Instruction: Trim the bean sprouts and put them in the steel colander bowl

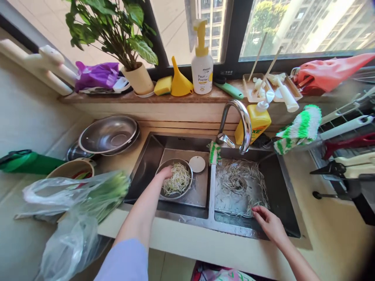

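Note:
In the left basin stands a round metal bowl (191, 182) of bean sprouts (177, 178). My left hand (166, 172) reaches over the bowl's left rim and touches the sprouts; its fingertips are hidden, so their closure cannot be told. Over the front of the right basin, my right hand (267, 221) has thumb and fingers pinched together. Whatever is between those fingertips is too small to make out. Thin sprout roots (234, 179) lie scattered in the wet right basin (228, 201), below and beyond my right hand.
A chrome faucet (244, 121) rises behind the divider, where a green-and-white cloth (215, 153) hangs. A white round lid or dish (197, 164) lies beside the bowl. On the left counter are bagged green vegetables (108, 193) and a metal basin (108, 136). A dish rack (345, 136) stands right.

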`<act>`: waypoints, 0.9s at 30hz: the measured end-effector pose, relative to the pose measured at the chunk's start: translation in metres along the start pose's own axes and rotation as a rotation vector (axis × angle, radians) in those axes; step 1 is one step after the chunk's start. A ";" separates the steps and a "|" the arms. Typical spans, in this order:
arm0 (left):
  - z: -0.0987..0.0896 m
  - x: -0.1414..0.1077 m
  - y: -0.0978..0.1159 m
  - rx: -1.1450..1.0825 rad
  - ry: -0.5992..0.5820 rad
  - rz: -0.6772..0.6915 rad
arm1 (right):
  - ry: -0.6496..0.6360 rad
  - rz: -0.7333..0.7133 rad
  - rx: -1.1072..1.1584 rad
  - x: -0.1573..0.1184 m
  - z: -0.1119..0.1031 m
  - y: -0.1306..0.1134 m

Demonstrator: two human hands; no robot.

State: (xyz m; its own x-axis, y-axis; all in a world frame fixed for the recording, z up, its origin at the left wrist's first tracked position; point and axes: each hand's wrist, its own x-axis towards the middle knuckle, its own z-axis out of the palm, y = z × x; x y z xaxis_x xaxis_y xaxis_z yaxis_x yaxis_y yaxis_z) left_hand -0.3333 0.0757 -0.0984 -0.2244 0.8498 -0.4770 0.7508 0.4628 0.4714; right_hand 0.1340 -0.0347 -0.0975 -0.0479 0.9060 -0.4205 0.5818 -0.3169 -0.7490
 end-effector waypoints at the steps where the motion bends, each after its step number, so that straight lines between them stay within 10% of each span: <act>1: -0.001 0.000 -0.003 -0.052 0.016 -0.023 | 0.010 -0.007 -0.061 0.000 -0.001 0.000; 9: -0.027 -0.040 -0.041 -0.506 0.168 -0.199 | -0.062 -0.153 -0.451 0.030 0.004 0.002; 15: 0.006 -0.079 -0.043 -0.500 0.107 -0.200 | -0.303 -0.158 -0.560 0.061 0.021 -0.011; 27: -0.003 0.011 0.003 -0.033 0.209 0.026 | -0.432 -0.196 -0.278 0.041 0.014 0.003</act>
State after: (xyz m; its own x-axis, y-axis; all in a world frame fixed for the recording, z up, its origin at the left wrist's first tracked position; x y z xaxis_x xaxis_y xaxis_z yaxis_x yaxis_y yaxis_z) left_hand -0.3354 0.0874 -0.1002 -0.3315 0.8939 -0.3019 0.7380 0.4450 0.5073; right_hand 0.1226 -0.0029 -0.1242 -0.4718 0.7245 -0.5025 0.7183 -0.0147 -0.6956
